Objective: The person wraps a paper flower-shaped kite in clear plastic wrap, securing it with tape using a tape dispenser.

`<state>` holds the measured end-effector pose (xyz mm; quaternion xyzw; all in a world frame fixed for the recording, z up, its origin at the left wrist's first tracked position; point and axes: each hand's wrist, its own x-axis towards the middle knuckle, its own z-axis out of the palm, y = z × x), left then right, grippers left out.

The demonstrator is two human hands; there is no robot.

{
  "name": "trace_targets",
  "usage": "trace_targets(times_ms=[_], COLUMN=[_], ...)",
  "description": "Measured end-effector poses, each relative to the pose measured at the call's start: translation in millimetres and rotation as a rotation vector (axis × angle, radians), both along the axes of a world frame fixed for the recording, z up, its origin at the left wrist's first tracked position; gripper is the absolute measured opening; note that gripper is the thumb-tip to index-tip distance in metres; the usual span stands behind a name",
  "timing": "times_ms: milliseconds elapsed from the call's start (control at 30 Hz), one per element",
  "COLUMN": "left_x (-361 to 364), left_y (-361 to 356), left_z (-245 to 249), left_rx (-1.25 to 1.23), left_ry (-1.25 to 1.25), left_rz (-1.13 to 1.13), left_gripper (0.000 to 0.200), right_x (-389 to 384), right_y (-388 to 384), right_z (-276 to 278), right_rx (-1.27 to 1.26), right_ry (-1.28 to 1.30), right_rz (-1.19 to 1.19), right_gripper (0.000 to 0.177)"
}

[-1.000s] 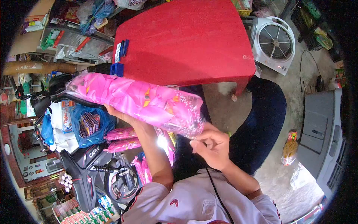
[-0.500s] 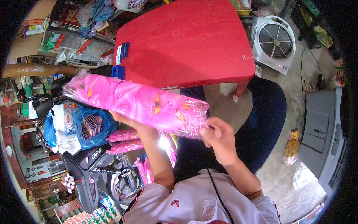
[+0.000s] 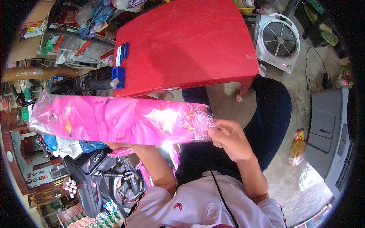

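Note:
A long pink package (image 3: 118,119) in clear plastic lies level across the view, in front of the red table (image 3: 182,45). At its right end my right hand (image 3: 230,138) pinches the crinkled plastic between thumb and fingers. My left hand (image 3: 118,145) supports the package from below near its middle; most of its fingers are hidden behind the package. Bright glare covers part of the wrapper. The package's left end, with loose clear plastic, sticks out past the table's left side.
A white box fan (image 3: 280,41) stands right of the table. Below left is a black motorbike (image 3: 89,182), with more pink packages (image 3: 144,174) beside it. A grey cabinet (image 3: 325,133) is at the right. Small blue items (image 3: 118,76) sit on the table's left edge.
The package's left end has swung down and nearer, so it is now level and looks larger, covering the blue bag. My left hand is more hidden; my right hand has moved slightly right.

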<state>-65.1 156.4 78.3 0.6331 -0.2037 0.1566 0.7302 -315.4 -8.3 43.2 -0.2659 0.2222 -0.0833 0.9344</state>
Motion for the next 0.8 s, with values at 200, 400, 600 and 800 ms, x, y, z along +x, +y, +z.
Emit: trace_targets(times_ms=[200,400,600,800], left_x=[3.5,12.9,18.5,18.5], left_y=[12.6,32.0,42.4,47.9], left_z=[1.7,2.6,2.3,2.1], left_rx=[-0.177,-0.306,-0.378,-0.417], left_ry=[0.100,0.173,0.248,0.305], left_rz=[-0.276,-0.524,-0.737,-0.881], left_gripper=[0.074,0.072,0.070,0.068], right_x=[5.1,3.2,0.5,-2.9], right_y=[2.7,-3.4,-0.6,3.6], right_z=[4.4,11.7,2.7,-2.3], right_rx=[-0.082,-0.012,-0.103,-0.050], right_ry=[0.068,0.063,0.063,0.043], right_rz=[-0.061,0.003,-0.064,-0.081], right_gripper=[0.031,0.028,0.028,0.032])
